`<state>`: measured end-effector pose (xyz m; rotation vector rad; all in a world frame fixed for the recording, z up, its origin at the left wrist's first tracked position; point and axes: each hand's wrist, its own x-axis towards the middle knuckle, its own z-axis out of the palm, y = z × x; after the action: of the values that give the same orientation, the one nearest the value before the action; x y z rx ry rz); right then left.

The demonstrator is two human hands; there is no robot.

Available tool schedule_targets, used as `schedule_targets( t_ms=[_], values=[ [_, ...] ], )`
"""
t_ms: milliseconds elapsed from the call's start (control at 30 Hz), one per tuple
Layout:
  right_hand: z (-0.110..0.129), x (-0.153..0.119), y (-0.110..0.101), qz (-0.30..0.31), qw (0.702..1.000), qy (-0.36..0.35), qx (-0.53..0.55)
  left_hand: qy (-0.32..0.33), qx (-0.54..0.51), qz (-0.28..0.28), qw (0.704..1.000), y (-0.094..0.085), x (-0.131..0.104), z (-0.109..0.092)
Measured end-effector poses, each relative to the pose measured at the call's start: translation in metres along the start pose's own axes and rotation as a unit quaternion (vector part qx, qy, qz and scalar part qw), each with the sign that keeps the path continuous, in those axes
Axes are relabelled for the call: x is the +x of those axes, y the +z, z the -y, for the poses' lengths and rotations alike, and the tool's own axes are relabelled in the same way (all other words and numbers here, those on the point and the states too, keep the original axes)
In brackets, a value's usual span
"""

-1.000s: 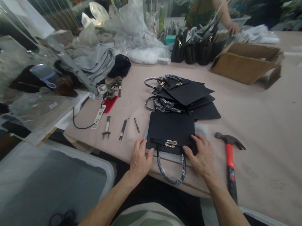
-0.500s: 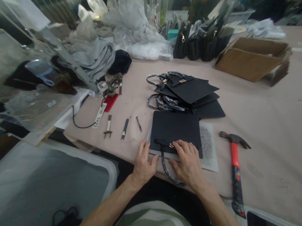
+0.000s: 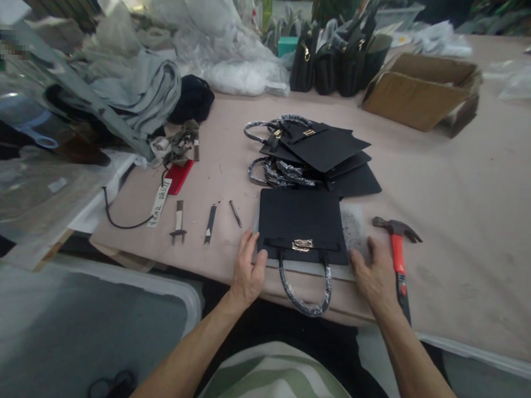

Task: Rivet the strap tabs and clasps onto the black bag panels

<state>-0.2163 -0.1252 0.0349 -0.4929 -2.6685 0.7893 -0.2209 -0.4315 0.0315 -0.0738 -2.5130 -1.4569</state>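
Note:
A black handbag panel (image 3: pixel 299 215) lies flat at the table's front edge, its gold clasp (image 3: pixel 302 244) on a strap across the near side. The panel's plastic-wrapped handle (image 3: pixel 305 310) hangs toward me past the edge. My left hand (image 3: pixel 248 271) rests at the panel's lower left corner, fingers stretched out. To the right, my right hand (image 3: pixel 376 274) is open and apart from the panel, between it and a claw hammer (image 3: pixel 397 252) with a red and black grip. Under the panel a pale speckled sheet (image 3: pixel 352 223) sticks out on the right.
Behind the panel lies a pile of similar black panels (image 3: pixel 329 149). Left of it are a steel rod (image 3: pixel 235 214), a flat two-pronged tool (image 3: pixel 210 225) and another pronged tool (image 3: pixel 179 223). Finished black bags (image 3: pixel 326 67) and a cardboard box (image 3: pixel 420 91) stand at the back.
My right hand has left the clasp and moved right, off the panel toward the hammer. The clasp is now uncovered. My left hand stays by the panel's left edge. The view has shifted slightly.

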Motion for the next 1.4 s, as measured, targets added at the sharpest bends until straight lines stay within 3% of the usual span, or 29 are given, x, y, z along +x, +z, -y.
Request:
schedule_targets(
  t_ms=[333, 600, 733, 833, 1000, 1133, 1400],
  values=[
    [0.005, -0.041, -0.013, 0.001, 0.998, 0.038, -0.05, 0.003, -0.004, -0.01, 1.0, 0.002, -0.037, -0.007],
    [0.003, -0.043, -0.014, 0.034, 0.999, -0.021, -0.023, 0.025, 0.017, -0.006, 1.0, 0.0, -0.035, -0.009],
    [0.015, -0.038, -0.013, 0.01, 0.999, -0.031, -0.036, 0.025, 0.011, -0.009, 1.0, 0.0, -0.035, -0.007],
    [0.033, -0.039, -0.014, 0.003, 0.995, -0.093, -0.034, 0.028, 0.018, -0.009, 0.999, 0.0, -0.036, -0.004],
    [0.079, -0.043, -0.008, 0.111, 0.965, -0.239, -0.005, 0.037, 0.036, -0.007, 0.999, 0.0, -0.037, -0.004],
    [0.106, -0.038, 0.0, 0.187, 0.94, -0.285, -0.008, 0.059, 0.05, 0.014, 0.997, 0.0, -0.038, -0.006],
    [0.102, -0.03, 0.004, 0.216, 0.928, -0.304, 0.013, 0.096, 0.07, 0.016, 0.993, -0.003, -0.042, -0.002]
  ],
)
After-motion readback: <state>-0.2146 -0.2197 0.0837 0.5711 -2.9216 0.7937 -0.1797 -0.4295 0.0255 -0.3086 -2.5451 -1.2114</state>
